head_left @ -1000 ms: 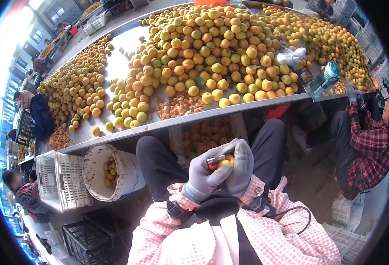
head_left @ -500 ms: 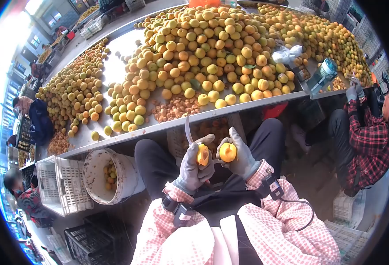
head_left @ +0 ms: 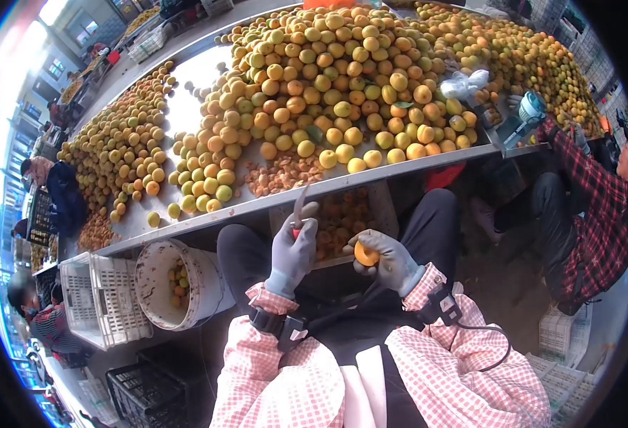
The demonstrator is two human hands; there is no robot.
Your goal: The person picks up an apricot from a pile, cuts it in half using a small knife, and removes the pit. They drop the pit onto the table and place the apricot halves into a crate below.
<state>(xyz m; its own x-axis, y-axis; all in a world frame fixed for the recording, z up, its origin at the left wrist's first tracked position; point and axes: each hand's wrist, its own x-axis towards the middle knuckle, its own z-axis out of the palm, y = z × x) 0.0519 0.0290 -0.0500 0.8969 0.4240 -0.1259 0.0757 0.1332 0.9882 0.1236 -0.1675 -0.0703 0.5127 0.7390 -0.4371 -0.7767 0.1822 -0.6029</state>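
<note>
In my gloved left hand (head_left: 292,250) is a small knife (head_left: 300,205), its blade pointing up toward the table edge and a bit of red handle showing in the fist. My gloved right hand (head_left: 389,260) has its fingers curled round an orange-yellow apricot (head_left: 366,253), which is partly covered by the glove. Both hands are above my lap, a short way apart. Just beyond them, under the table edge, a crate (head_left: 379,207) holds many apricot pieces.
A metal table (head_left: 257,203) carries a large heap of apricots (head_left: 328,78) and a pile of pits (head_left: 283,175). At my left stand a white bucket (head_left: 210,285) with some fruit and white crates (head_left: 103,303). A person in a plaid shirt (head_left: 599,214) sits at the right, near a bottle (head_left: 524,118).
The cut apricot piece is gone from my left hand, which has moved left and still grips the knife. My right hand has turned, fingers curling round its apricot. The person at the right reaches forward.
</note>
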